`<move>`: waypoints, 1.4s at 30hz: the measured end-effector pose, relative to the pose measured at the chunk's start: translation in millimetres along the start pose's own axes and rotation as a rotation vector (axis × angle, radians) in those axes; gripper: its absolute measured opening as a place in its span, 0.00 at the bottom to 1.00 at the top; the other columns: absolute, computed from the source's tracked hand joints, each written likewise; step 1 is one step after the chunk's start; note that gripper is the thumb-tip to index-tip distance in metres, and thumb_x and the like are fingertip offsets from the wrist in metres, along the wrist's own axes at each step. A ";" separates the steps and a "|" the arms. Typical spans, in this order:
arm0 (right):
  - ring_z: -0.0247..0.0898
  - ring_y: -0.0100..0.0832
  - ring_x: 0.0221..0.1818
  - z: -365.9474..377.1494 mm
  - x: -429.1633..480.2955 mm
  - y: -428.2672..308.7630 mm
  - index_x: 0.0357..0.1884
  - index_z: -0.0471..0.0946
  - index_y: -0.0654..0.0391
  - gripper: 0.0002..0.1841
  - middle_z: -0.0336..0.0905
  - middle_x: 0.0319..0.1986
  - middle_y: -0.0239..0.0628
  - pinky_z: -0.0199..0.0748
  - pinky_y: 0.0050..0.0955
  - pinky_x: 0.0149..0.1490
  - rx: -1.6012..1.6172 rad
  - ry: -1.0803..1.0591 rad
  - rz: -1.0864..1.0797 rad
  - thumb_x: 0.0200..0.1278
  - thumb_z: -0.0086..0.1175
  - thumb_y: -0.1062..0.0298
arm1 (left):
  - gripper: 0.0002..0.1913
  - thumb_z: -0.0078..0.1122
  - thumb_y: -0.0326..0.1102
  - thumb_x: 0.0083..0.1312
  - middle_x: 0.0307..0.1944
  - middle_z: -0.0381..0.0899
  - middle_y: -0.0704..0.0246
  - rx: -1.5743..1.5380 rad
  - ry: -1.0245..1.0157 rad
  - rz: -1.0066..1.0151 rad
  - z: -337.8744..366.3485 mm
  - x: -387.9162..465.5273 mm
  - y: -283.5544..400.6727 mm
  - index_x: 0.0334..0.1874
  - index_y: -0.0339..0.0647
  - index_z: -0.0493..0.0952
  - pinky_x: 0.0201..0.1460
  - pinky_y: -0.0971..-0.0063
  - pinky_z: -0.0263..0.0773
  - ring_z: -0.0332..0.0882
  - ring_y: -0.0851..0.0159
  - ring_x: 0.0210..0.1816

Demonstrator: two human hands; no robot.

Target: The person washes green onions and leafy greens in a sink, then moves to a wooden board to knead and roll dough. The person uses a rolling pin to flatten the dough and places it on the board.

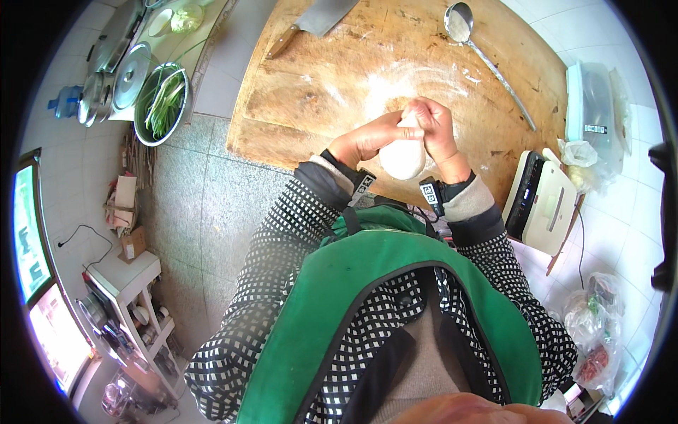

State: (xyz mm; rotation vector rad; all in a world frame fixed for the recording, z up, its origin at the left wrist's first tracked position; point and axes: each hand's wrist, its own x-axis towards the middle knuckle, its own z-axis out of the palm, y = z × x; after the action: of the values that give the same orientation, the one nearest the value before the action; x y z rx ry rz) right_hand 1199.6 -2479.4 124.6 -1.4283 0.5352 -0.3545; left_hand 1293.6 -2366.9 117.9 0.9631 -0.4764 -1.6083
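Observation:
A smooth white lump of dough (402, 159) is between my two hands, above the near part of a floured wooden board (296, 122). My left hand (378, 132) grips it from the left, the thumb laid across its upper part. From the right, my right hand (435, 124) closes over the top end with curled fingers. The dough's rounded lower end hangs free toward my green apron (339, 286). White flour (394, 85) is scattered on the wood just beyond my hands.
On the board lie a cleaver (323, 18) at far left and a metal ladle (461, 26) holding flour at far right. A cream and black appliance (545, 204) stands right of the board. Leftward, a metal bowl (183, 114) of green onions sits at a counter's edge.

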 end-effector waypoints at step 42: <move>0.70 0.53 0.46 -24.6 3.8 117.8 0.43 0.72 0.63 0.13 0.75 0.41 0.54 0.68 0.43 0.49 -0.862 0.138 -0.070 0.63 0.50 0.63 | 0.34 0.63 0.44 0.48 0.52 0.70 0.56 1.351 0.751 0.408 -15.5 49.4 -88.4 0.56 0.35 0.65 0.57 0.58 0.63 0.68 0.51 0.55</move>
State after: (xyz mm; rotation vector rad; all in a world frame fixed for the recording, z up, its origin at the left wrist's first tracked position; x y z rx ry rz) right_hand 1179.5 -2487.7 6.1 -2.2675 0.8029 -0.2872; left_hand 1250.9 -2386.4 26.8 2.1414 -1.1445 -0.2921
